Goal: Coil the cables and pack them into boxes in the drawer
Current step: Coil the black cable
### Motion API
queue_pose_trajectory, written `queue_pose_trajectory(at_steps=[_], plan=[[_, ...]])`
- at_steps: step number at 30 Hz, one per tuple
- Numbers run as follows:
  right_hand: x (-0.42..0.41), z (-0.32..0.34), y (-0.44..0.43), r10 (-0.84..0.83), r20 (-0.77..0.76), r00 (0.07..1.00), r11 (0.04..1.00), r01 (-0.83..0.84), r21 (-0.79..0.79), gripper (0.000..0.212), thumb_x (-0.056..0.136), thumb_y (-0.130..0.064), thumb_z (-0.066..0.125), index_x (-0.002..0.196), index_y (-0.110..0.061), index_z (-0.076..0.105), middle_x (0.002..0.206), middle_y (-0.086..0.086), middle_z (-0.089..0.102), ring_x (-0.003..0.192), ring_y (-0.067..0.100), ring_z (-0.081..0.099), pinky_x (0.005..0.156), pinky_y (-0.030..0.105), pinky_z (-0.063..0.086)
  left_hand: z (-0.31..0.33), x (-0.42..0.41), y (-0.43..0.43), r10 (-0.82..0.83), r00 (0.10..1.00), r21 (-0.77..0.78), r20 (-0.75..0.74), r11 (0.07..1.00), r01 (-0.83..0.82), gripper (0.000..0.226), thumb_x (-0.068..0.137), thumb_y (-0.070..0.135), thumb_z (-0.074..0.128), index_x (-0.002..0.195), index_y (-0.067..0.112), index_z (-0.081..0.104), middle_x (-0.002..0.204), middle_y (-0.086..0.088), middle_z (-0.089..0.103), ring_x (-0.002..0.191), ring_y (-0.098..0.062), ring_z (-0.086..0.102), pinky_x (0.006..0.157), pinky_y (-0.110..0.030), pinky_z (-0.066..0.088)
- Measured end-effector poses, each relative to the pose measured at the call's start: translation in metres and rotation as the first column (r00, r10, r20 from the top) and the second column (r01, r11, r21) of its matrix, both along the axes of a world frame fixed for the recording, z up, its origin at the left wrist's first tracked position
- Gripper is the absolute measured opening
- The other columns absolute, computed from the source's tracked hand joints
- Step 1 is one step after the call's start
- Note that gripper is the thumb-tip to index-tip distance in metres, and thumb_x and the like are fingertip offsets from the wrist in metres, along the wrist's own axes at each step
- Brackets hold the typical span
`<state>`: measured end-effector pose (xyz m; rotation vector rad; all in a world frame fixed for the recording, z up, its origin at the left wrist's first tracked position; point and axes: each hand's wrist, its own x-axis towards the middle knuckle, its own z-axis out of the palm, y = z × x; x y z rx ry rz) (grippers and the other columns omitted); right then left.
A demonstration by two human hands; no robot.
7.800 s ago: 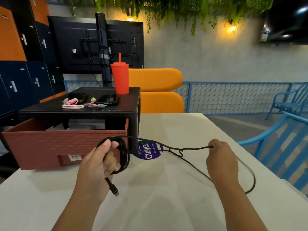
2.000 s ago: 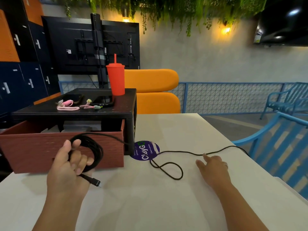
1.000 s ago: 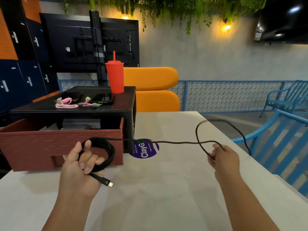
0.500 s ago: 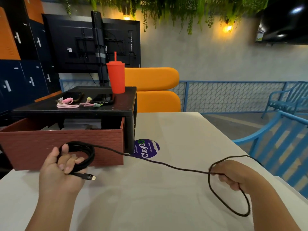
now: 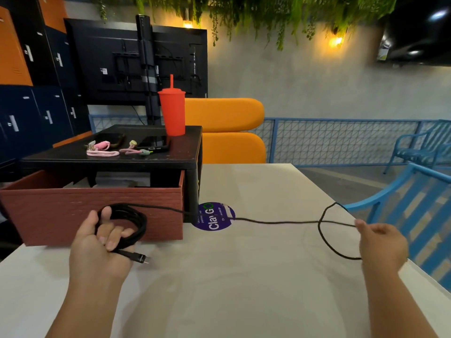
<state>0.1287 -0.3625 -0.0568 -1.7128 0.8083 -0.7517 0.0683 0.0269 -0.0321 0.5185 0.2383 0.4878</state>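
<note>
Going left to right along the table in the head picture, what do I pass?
The left hand gripping the coiled black cable → purple round sticker → the cable's loose loop → the right hand pinching the cable.

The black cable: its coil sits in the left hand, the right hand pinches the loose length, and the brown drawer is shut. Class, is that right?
One slip: the head view shows the brown drawer pulled open, not shut. The rest holds: the left hand grips the coiled black cable and the right hand pinches the loose length.
</note>
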Motion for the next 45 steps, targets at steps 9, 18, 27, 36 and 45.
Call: queue_pose_trajectory(at_steps=[9, 18, 27, 36, 45], plan=[[0.0, -0.002, 0.125, 0.524, 0.472, 0.709, 0.701, -0.674, 0.233, 0.02, 0.097, -0.009, 0.042, 0.091, -0.02, 0.057, 0.085, 0.0, 0.068, 0.035, 0.002, 0.037, 0.038, 0.017, 0.034, 0.006, -0.001, -0.035, -0.118, 0.993, 0.23, 0.032, 0.967, 0.107, 0.04, 0.097, 0.03, 0.04, 0.068, 0.017, 0.065, 0.034, 0.007, 0.022, 0.028, -0.008, 0.023, 0.037, -0.014, 0.033], [-0.025, 0.001, 0.145, 0.789, -0.506, 0.348, 0.093, -0.882, -0.462, 0.026, 0.1, -0.035, 0.033, 0.101, -0.018, 0.052, 0.064, -0.009, 0.046, 0.071, 0.016, 0.05, 0.062, 0.029, 0.037, 0.007, -0.002, -0.041, -0.147, 0.989, 0.245, 0.032, 0.96, 0.135, 0.043, 0.097, 0.028, 0.041, 0.066, 0.014, 0.067, 0.033, 0.008, 0.022, 0.027, -0.007, 0.023, 0.037, -0.014, 0.033], [0.017, -0.03, 0.082, 0.229, -0.621, 0.749, 0.359, -0.658, -0.661, 0.049, 0.089, -0.003, 0.033, 0.124, -0.032, 0.052, 0.109, 0.001, 0.042, 0.106, 0.023, 0.04, 0.086, 0.032, 0.035, 0.008, -0.005, -0.042, -0.161, 0.987, 0.287, 0.019, 0.946, 0.149, 0.041, 0.097, 0.028, 0.04, 0.068, 0.014, 0.065, 0.033, 0.008, 0.022, 0.027, -0.007, 0.021, 0.037, -0.014, 0.033], [0.016, -0.034, 0.09, 0.52, -0.538, 0.663, 0.47, -0.749, -0.468, 0.06, 0.092, -0.003, 0.033, 0.148, -0.019, 0.019, 0.148, 0.0, 0.028, 0.129, 0.022, 0.038, 0.1, 0.027, 0.033, 0.008, -0.004, -0.045, -0.167, 0.986, 0.307, 0.007, 0.939, 0.156, 0.043, 0.096, 0.027, 0.041, 0.065, 0.014, 0.068, 0.033, 0.009, 0.022, 0.027, -0.006, 0.021, 0.038, -0.014, 0.033], [0.008, -0.016, 0.105, 0.474, -0.289, 0.832, 0.681, -0.554, -0.478, 0.036, 0.091, -0.023, 0.046, 0.059, -0.01, 0.041, 0.052, -0.001, 0.042, 0.051, 0.015, 0.038, 0.05, 0.029, 0.029, 0.007, -0.005, -0.05, -0.206, 0.978, 0.334, 0.002, 0.922, 0.194, 0.038, 0.095, 0.026, 0.043, 0.069, 0.012, 0.068, 0.033, 0.009, 0.022, 0.028, -0.004, 0.02, 0.038, -0.014, 0.033]])
